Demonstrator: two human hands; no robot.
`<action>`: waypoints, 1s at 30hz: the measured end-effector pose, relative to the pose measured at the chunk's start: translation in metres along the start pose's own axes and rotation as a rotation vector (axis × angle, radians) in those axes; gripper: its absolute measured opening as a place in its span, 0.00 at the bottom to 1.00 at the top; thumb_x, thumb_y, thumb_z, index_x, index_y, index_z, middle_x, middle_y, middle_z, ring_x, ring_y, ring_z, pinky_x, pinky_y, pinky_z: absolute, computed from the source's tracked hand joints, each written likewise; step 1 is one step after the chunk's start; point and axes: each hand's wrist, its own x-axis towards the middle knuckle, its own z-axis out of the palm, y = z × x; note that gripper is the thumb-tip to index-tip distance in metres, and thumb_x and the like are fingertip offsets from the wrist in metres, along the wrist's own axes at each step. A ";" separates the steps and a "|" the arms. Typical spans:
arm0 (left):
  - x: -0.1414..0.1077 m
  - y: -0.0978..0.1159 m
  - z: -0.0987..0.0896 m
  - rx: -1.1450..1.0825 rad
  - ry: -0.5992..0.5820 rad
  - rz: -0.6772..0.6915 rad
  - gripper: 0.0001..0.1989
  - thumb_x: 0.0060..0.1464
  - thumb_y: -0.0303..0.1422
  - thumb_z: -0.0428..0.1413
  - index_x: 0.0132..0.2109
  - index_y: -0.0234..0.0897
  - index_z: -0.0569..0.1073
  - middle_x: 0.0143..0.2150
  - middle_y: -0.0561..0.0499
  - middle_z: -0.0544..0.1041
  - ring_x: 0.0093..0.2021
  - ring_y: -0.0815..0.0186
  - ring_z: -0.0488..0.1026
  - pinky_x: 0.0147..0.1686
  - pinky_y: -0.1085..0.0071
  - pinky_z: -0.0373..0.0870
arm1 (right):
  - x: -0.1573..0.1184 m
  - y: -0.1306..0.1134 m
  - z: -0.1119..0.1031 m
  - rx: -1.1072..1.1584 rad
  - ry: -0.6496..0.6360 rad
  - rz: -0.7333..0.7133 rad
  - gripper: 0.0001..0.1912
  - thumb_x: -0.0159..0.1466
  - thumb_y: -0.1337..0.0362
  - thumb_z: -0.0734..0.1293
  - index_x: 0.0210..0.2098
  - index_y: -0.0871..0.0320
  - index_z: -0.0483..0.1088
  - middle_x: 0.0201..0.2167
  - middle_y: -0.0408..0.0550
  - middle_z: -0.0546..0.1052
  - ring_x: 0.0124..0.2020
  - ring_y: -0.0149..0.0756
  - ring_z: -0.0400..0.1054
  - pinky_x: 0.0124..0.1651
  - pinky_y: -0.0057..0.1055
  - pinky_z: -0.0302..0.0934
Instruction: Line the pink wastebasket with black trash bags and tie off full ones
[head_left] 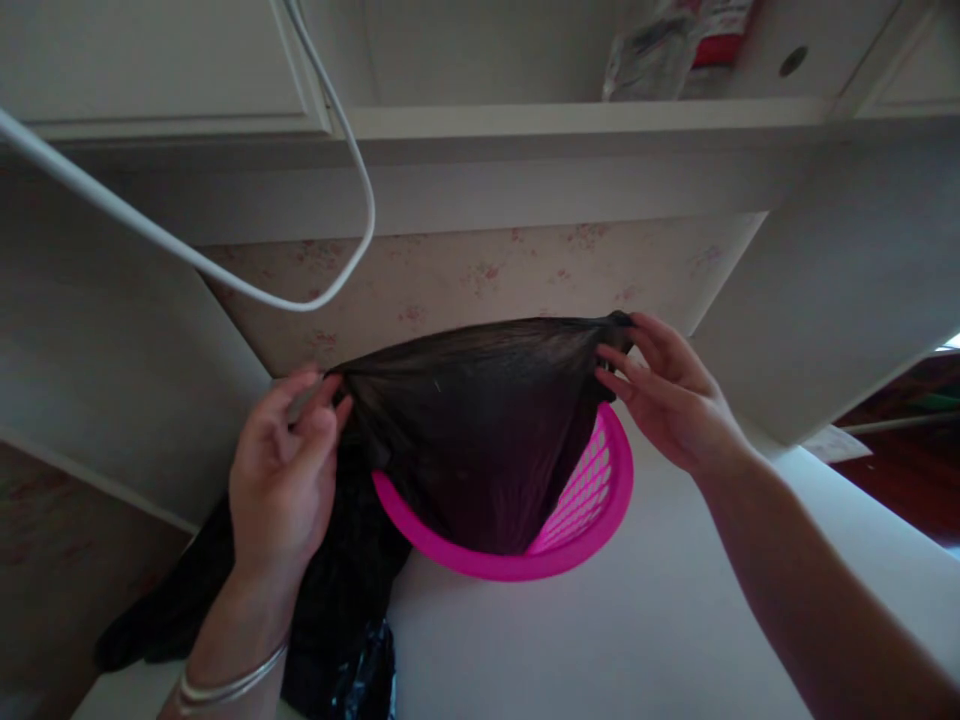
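Note:
A thin black plastic bag (pixel 480 420) is stretched between my two hands, its upper edge pulled taut. Its lower part hangs into a bright pink basket (pixel 510 566) with slatted, perforated walls, which stands on the white surface. My left hand (pixel 285 470) pinches the bag's left corner, above the basket's left rim. At the opposite corner, my right hand (pixel 667 390) grips the edge between thumb and fingers, above the basket's right rim. Most of the basket's inside is hidden behind the bag.
More black plastic (pixel 345 580) lies to the left, partly behind my left arm. A white cable (pixel 330 290) loops down at upper left. White shelving (pixel 562 125) overhangs at the back, holding a clear package (pixel 649 55). The white tabletop (pixel 637 620) extends right.

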 end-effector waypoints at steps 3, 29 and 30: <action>-0.022 0.000 -0.015 -0.068 -0.086 -0.017 0.22 0.53 0.29 0.70 0.53 0.57 0.79 0.76 0.61 0.59 0.70 0.54 0.66 0.64 0.62 0.73 | -0.015 0.006 -0.024 0.052 0.001 0.021 0.37 0.55 0.66 0.79 0.59 0.28 0.71 0.64 0.32 0.73 0.60 0.33 0.73 0.60 0.31 0.71; 0.077 -0.041 0.012 0.139 -0.131 -0.504 0.20 0.37 0.37 0.76 0.39 0.36 0.82 0.40 0.46 0.86 0.43 0.52 0.83 0.46 0.60 0.81 | 0.058 0.023 -0.002 -0.218 -0.127 0.112 0.17 0.53 0.51 0.81 0.37 0.50 0.79 0.37 0.43 0.83 0.44 0.42 0.76 0.51 0.42 0.71; 0.080 -0.040 0.014 0.098 -0.131 -0.515 0.20 0.37 0.35 0.76 0.39 0.37 0.82 0.40 0.47 0.85 0.43 0.54 0.83 0.46 0.61 0.81 | 0.059 0.020 0.003 -0.190 -0.144 0.099 0.16 0.54 0.53 0.80 0.38 0.51 0.79 0.38 0.44 0.82 0.45 0.43 0.76 0.51 0.42 0.71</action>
